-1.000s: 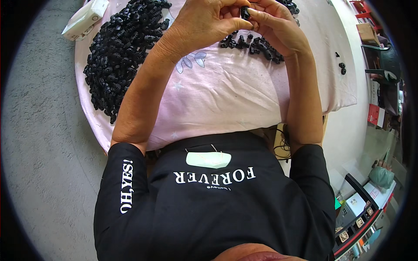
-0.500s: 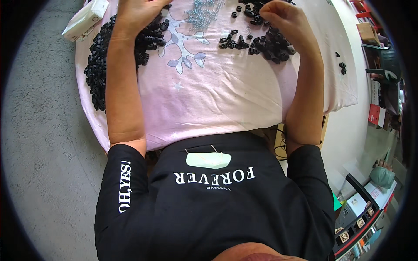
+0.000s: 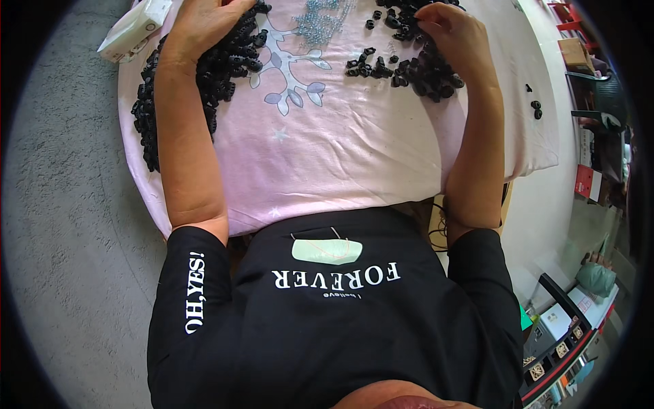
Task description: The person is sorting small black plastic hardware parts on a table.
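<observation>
My left hand (image 3: 204, 28) is at the top edge, over a long heap of small black plastic pieces (image 3: 230, 60). Its fingertips are cut off by the picture's edge, so whatever they hold is hidden. My right hand (image 3: 458, 39) hovers by a second pile of black plastic pieces (image 3: 426, 71), its thumb and fingertips drawn together in a pinch. Anything between them is too small to make out. Between the hands lies a cluster of tiny silvery coil springs (image 3: 319, 24).
A pink patterned cloth (image 3: 334, 150) covers the table. At the far left corner lies a white packet (image 3: 136, 28). A few stray black pieces (image 3: 537, 109) sit near the right edge. A cardboard box (image 3: 575, 53) and other goods stand on the floor to the right.
My left hand and forearm have shifted left, uncovering more of the heap beside them. My right hand has moved slightly to the right, still pinched.
</observation>
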`<state>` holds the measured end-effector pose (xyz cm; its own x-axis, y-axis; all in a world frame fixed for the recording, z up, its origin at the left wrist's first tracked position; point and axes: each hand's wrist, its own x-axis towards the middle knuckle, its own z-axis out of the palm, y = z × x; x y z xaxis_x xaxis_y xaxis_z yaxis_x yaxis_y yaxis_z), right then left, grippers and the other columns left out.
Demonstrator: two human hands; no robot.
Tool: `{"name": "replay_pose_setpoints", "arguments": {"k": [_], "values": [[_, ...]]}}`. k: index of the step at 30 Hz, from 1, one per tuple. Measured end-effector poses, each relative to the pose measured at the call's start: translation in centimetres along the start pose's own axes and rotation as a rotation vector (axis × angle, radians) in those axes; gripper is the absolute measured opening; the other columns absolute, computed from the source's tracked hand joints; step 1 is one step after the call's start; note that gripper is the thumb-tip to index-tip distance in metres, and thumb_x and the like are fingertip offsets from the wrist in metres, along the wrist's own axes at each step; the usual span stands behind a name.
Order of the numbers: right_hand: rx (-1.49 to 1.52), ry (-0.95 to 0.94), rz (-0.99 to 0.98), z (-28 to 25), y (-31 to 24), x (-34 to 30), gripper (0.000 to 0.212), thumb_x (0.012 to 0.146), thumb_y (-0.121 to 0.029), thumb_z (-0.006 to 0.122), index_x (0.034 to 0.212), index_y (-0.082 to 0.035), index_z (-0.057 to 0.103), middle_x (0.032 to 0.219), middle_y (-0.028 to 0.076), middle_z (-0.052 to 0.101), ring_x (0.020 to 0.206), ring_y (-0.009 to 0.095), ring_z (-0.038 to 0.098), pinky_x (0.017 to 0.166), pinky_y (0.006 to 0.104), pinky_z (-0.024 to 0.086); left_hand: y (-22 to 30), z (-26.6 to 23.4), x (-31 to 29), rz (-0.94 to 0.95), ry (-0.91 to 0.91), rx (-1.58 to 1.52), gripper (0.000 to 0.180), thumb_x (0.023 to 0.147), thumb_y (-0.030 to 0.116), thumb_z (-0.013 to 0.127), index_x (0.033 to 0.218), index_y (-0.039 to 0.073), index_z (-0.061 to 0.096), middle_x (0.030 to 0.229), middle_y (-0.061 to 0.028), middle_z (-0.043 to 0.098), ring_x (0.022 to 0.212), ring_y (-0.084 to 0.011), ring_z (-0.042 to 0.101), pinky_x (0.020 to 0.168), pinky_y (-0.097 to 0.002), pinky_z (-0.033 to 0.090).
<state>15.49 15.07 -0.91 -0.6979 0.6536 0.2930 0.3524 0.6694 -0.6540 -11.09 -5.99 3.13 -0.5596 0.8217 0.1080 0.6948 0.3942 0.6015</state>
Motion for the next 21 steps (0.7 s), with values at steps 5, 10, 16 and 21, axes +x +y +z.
{"name": "replay_pose_setpoints", "arguments": {"k": [5,10,16,21], "values": [[-0.115,0.087,-0.168,2.6,-0.1,0.0,0.01,0.082,-0.01,0.072,0.09,-0.006,0.078,0.089,0.014,0.07,0.081,0.033,0.069,0.078,0.0404,0.056,2.4,1.3,-0.5,0.039,-0.077,0.014,0.022,0.091,0.016,0.068,0.097,-0.005,0.074,0.077,-0.0093,0.072,0.071,-0.0142,0.066,0.068,-0.0319,0.053],[-0.193,-0.02,-0.133,2.9,-1.7,-0.3,0.012,0.08,-0.012,0.073,0.089,-0.006,0.078,0.094,0.014,0.069,0.098,0.033,0.067,0.088,0.0404,0.054,3.5,2.4,-1.3,0.174,-0.035,0.024,0.022,0.093,0.017,0.069,0.097,-0.004,0.074,0.073,-0.0111,0.071,0.065,-0.014,0.064,0.062,-0.0336,0.052],[-0.215,0.016,-0.104,3.4,-0.7,-0.3,0.012,0.081,-0.014,0.072,0.087,-0.005,0.077,0.092,0.015,0.069,0.094,0.033,0.067,0.087,0.041,0.054,5.8,8.7,-0.9,0.47,0.018,-0.259,0.01,0.09,0.004,0.069,0.096,0.0,0.076,0.086,-0.0183,0.073,0.076,-0.0281,0.072,0.069,-0.037,0.055],[-0.074,0.067,-0.152,3.7,1.0,0.5,0.01,0.083,-0.013,0.071,0.084,-0.004,0.076,0.09,0.016,0.069,0.091,0.035,0.067,0.084,0.0411,0.055,7.4,12.7,-1.4,0.617,0.002,-0.222,0.009,0.086,0.0,0.066,0.09,0.002,0.073,0.091,-0.0175,0.069,0.089,-0.0372,0.067,0.08,-0.0438,0.055]]}}
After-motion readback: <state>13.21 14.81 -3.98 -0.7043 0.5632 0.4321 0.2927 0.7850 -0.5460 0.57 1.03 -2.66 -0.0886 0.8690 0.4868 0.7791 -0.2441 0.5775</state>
